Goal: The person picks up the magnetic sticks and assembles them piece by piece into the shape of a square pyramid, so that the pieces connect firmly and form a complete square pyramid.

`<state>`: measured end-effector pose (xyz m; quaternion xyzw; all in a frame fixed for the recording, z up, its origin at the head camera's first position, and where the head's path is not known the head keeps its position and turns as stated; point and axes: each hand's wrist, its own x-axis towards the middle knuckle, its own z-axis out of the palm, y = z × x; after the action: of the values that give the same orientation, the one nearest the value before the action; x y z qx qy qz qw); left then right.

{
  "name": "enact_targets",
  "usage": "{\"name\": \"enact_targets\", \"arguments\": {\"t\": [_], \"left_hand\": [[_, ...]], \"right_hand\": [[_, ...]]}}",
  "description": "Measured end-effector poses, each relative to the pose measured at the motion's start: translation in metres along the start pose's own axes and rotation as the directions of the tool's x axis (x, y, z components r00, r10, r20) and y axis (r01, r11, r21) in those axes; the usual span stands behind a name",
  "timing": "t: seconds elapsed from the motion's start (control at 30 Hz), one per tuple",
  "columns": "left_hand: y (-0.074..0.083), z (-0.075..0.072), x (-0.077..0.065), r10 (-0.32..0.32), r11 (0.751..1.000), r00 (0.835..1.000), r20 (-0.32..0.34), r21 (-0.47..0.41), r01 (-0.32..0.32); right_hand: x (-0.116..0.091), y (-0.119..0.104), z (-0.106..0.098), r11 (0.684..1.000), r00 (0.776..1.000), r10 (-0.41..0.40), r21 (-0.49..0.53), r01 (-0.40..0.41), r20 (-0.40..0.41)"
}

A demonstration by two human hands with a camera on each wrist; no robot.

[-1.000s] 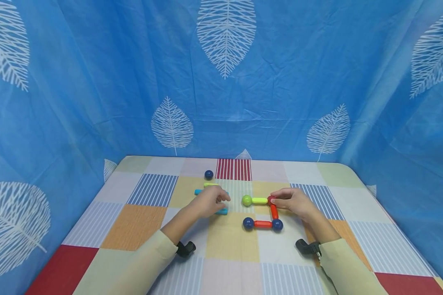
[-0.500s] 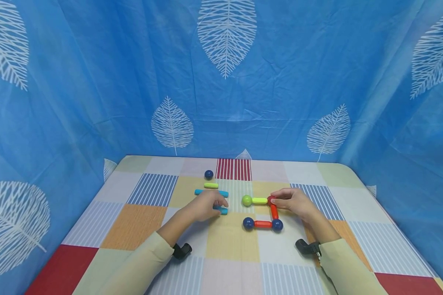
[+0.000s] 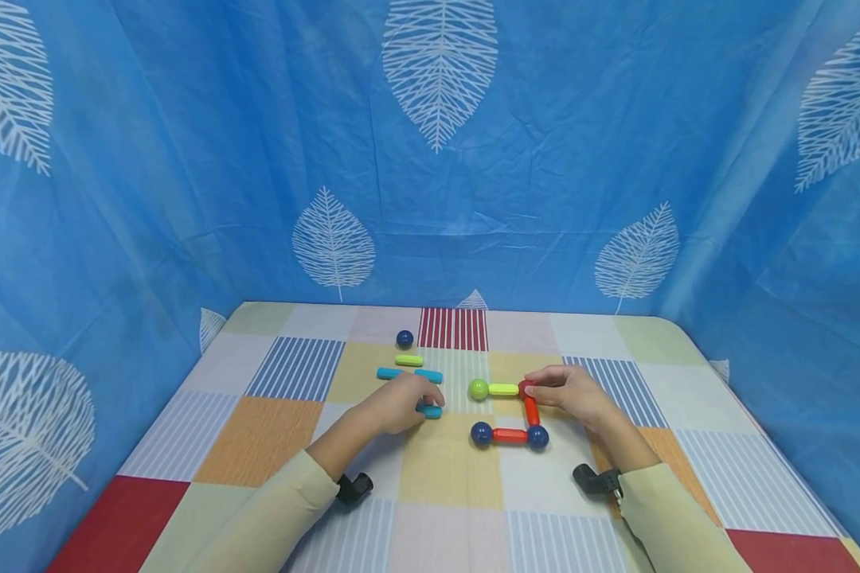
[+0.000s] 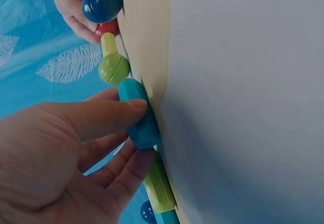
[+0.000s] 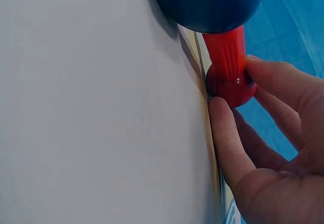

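My left hand [image 3: 400, 404] is low over the table, its thumb and fingers pinching a short turquoise stick [image 4: 139, 115]. The right hand [image 3: 573, 394] holds a red ball [image 5: 235, 90] between thumb and fingers at the far right corner of a joined chain. From that ball a yellow-green stick [image 3: 504, 389] runs left to a green ball [image 3: 478, 389]. A red stick [image 3: 532, 412] leads toward me to a dark blue ball [image 3: 537, 438]. Another red stick [image 3: 510, 436] links it to a second dark blue ball [image 3: 482, 434] on the left.
Beyond the left hand lie two more turquoise sticks, a left one [image 3: 389, 373] and a right one [image 3: 428, 376]. Behind them are a loose yellow-green stick [image 3: 409, 360] and a dark blue ball [image 3: 404, 340]. A blue leaf-patterned curtain [image 3: 545, 159] surrounds the patchwork-covered table [image 3: 451, 469].
My left hand has drawn slightly back and its fingers have settled on the near turquoise stick, uncovering the sticks behind. The right hand and the chain have stayed in place.
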<state>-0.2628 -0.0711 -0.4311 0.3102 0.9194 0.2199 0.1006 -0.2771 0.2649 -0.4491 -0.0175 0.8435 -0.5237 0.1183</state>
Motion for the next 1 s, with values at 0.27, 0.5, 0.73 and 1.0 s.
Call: {"name": "enact_targets", "arguments": {"t": [0.27, 0.5, 0.73, 1.0], "left_hand": [[-0.003, 0.002, -0.001, 0.042, 0.977, 0.999, 0.013, -0.21, -0.038], [-0.006, 0.007, 0.0, 0.038, 0.881, 0.999, 0.009, -0.473, -0.03], [-0.003, 0.013, 0.004, 0.009, 0.805, 1.0, 0.005, -0.594, -0.005], [0.007, 0.02, 0.012, -0.088, 0.784, 0.995, -0.041, -0.619, 0.043]], "right_hand": [[0.0, 0.0, -0.001, 1.0, 1.0, -0.01, -0.016, 0.01, -0.001], [0.0, 0.001, -0.002, 1.0, 1.0, -0.014, -0.022, 0.014, 0.001], [-0.001, 0.001, -0.002, 1.0, 1.0, -0.013, -0.024, 0.013, 0.0], [0.0, 0.002, -0.002, 1.0, 1.0, -0.016, -0.024, 0.016, 0.002]]}}
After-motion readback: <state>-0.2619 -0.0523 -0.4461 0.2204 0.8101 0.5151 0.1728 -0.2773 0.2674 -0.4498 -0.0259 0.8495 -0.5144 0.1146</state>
